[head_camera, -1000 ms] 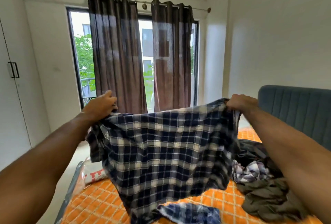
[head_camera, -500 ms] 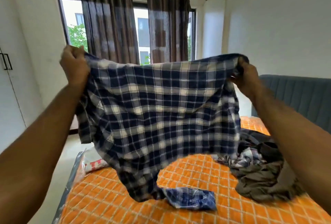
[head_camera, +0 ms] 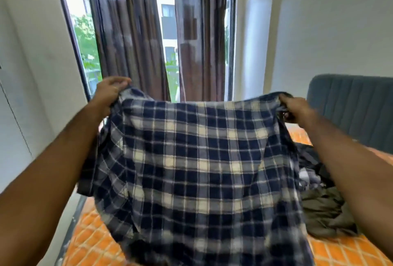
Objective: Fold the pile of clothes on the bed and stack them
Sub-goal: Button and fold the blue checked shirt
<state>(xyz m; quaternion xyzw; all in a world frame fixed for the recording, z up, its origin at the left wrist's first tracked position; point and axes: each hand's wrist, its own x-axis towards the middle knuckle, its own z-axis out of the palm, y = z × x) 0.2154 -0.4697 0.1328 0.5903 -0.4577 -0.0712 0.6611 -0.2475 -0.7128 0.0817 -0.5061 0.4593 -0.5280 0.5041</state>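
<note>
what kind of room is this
Most likely a bedroom: a bed with an orange quilted cover and a padded blue-grey headboard, and brown curtains over a tall window.

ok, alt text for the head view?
Two hands, left and right, hold a navy plaid shirt spread by its top corners above an orange bed. Unfolded dark clothes lie at right; brown curtains hang behind.
</note>
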